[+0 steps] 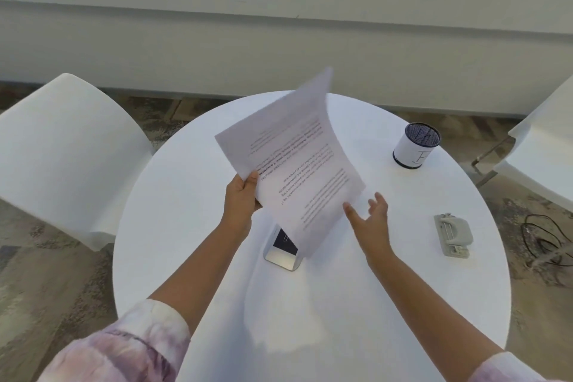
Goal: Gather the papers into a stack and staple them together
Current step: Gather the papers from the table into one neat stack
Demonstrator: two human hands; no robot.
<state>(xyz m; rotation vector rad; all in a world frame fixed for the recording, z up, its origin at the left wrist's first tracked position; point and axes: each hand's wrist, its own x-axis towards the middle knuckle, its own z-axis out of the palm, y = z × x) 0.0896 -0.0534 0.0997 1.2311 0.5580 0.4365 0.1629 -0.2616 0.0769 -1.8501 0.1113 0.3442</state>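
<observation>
Here, the left hand (240, 195) is pinching the papers (291, 161) above the table (186, 226).
The right hand (370, 215) is hovering open beside their lower edge, perhaps touching.

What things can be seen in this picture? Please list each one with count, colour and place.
papers: a few sheets, exact count unclear, white with print, held above the table
table: one, white, round, centre
stapler: one, grey, table's right side
cup: one, white with dark rim, far right of table
phone-like device: one, silver and dark, partly under the papers
chairs: two, white, left and right of table
cable: one, black, floor at right
left hand: grips the papers' left edge
right hand: open, at the papers' lower right edge
</observation>
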